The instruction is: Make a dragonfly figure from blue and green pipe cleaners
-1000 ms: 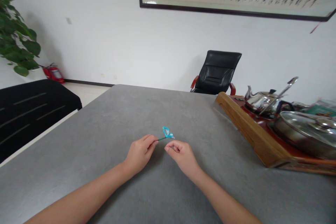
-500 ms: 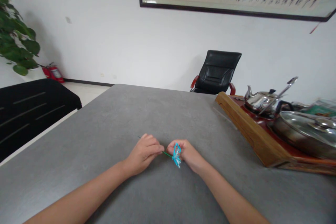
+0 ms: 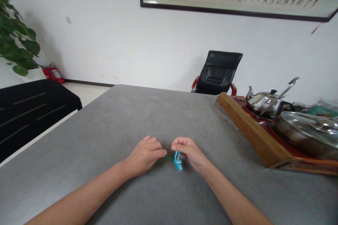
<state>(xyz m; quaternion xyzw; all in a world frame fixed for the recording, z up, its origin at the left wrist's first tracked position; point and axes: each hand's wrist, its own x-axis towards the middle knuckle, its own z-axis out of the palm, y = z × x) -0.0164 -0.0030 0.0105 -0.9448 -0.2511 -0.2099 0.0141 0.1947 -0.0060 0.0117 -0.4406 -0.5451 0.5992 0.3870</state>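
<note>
A thin green stem (image 3: 169,158) runs out of the closed fingers of my left hand (image 3: 146,154), its dark far end poking out behind the knuckles. At its right end is a small light-blue flower-like piece (image 3: 178,162) with silvery beads or sparkle, held just above the grey table (image 3: 148,112). My right hand (image 3: 188,151) is at the top of the blue piece, thumb and forefinger pinched together by its upper edge. Whether those fingertips grip a petal is too small to make out.
To the right, a wooden tea tray (image 3: 245,130) carries a steel kettle (image 3: 264,102) and a lidded pan (image 3: 306,133). A black chair (image 3: 219,72) stands behind the table, another black seat (image 3: 34,112) at the left.
My right hand has shifted slightly right, its fingers now above the blue piece instead of behind it. The blue piece has dropped a little and turned. My left hand has barely moved.
</note>
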